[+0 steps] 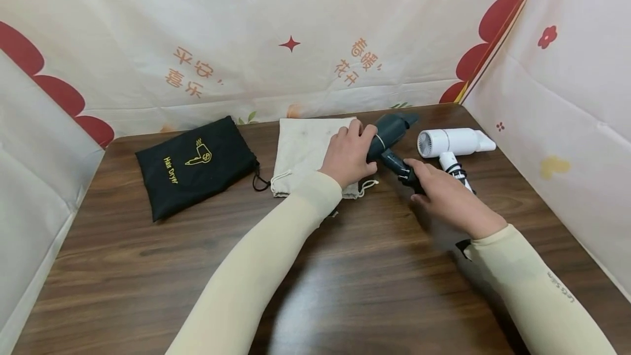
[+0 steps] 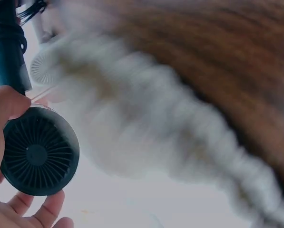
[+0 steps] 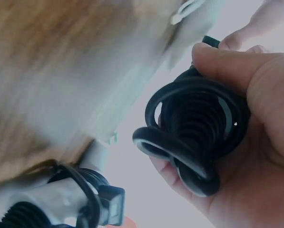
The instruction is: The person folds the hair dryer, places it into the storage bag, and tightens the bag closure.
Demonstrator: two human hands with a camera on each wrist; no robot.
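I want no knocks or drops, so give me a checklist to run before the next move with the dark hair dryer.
1. Left hand secure on the dark hair dryer: ok, thumb and fingers around the barrel.
2. Right hand secure on the handle: ok, gripping its lower end.
3. Cord gathered: ok, looped at the handle's end.
4. White hair dryer well clear of the right hand: not ok, its handle lies close by; whether they touch, cannot tell.
5. Light pouch open at the mouth: cannot tell, the left arm partly hides that end.
6. Black pouch out of the way: ok, off to the left.
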